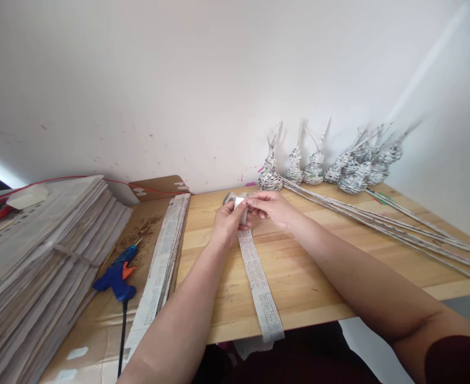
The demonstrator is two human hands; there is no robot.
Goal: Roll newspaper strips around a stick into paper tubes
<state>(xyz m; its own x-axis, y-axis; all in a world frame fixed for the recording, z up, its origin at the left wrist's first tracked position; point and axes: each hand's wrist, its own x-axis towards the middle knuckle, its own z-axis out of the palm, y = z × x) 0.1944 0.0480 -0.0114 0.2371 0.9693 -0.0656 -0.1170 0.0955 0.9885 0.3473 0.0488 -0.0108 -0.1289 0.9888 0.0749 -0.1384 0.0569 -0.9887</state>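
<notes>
A long strip of newsprint (259, 280) runs from my hands toward me, its near end hanging at the table's front edge. My left hand (232, 216) pinches the strip's far end, thumb on top. From the right, my right hand (269, 207) pinches the same end between thumb and fingertips. A small white patch of the paper shows between my thumbs. Behind my left hand the paper curls up from the table; my fingers partly hide how it is folded there.
At left lie a stack of cut newsprint strips (165, 256), a blue glue gun (117, 277) on cardboard and a tall newspaper pile (55, 256). Several woven paper gourd shapes (270, 173) stand along the wall. Long rolled paper sticks (363, 213) lie across the wooden table (299, 266).
</notes>
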